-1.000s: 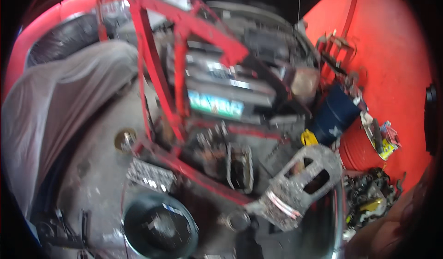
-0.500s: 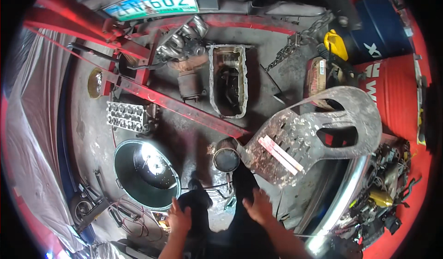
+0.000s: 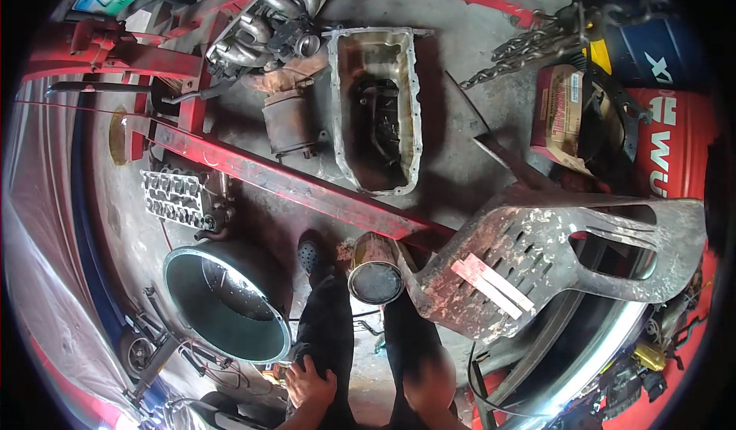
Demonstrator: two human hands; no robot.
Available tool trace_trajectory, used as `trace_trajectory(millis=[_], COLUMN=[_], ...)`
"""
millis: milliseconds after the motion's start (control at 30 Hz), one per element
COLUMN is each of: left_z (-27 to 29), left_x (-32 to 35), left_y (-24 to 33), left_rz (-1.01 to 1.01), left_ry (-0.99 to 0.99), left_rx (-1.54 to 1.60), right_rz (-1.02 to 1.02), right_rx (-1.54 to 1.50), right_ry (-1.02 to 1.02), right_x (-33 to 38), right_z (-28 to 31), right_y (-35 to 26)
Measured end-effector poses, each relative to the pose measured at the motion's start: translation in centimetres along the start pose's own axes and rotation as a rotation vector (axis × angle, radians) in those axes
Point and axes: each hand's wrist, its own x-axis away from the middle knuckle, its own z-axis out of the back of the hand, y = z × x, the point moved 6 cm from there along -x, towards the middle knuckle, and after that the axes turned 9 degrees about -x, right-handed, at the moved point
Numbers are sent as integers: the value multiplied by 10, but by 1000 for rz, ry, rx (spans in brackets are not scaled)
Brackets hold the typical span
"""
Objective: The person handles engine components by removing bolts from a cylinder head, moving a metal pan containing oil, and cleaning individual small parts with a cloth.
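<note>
Your left hand lies flat on your left thigh, fingers spread over the dark trouser leg, grasping nothing. Your right hand sits on the right thigh at the lower edge of view; it is blurred, and I cannot tell whether it is clenched or relaxed, though no object shows in it.

Nearest your hands, a round metal basin stands on the concrete floor just left of your left leg, its dark inside facing up. A rusty tin can sits between your knees, just ahead of them, beside your dark shoe. To your right, a worn, paint-flecked plastic chair lies tilted, with two pale strips on its perforated seat.

Farther ahead, a red steel beam crosses the floor diagonally. Beyond it an oil pan lies open side up, with a starter-like motor just to its left and a manifold above that. A cylinder head part rests near the beam's left end. A chain lies at upper right, near a cardboard box.
</note>
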Motion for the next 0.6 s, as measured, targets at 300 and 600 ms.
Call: trace_trajectory(millis=[300,600], left_z=[8,21], left_x=[-11,-17], left_y=[-9,-18], left_rz=[-24,-84], left_ry=[-13,83], left_rx=[3,-19], right_rz=[-37,779], right_rx=[8,-508], right_ry=[5,440], right_x=[1,-135], right_z=[-7,40], right_y=[-19,-212])
